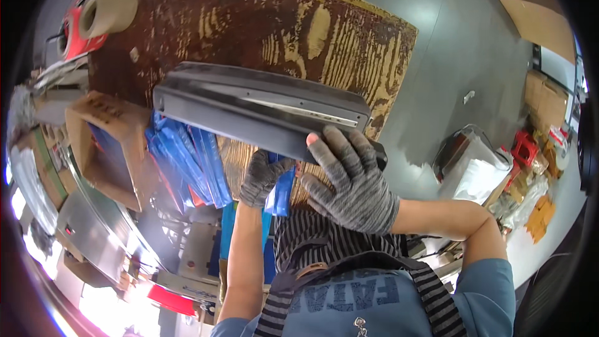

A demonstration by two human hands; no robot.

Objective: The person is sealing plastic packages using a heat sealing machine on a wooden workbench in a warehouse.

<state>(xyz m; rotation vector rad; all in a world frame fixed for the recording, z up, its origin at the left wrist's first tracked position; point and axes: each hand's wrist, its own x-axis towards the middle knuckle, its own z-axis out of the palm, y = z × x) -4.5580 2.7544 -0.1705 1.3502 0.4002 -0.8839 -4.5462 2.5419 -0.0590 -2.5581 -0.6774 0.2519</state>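
Note:
A long dark grey casing (pixel 249 112) with a metal strip set along it lies across the worn wooden table. My right hand (pixel 355 187), in a grey knit glove, is at its right end with the fingers spread and the fingertips at the near edge. Below the casing's near side, my gloved left hand (pixel 259 178) is closed on a slim blue box (pixel 282 190). Part of that box is hidden behind the hand and the casing. Several similar blue boxes (pixel 190 159) lean in a row left of my left hand.
An open cardboard box (pixel 112 178) stands at the table's left edge. On the far left corner are a tape roll (pixel 109 14) and a red object (pixel 80 40). The yellow-edged wooden tabletop (pixel 249 9) extends beyond the casing. A bin (pixel 471 162) stands on the floor at right.

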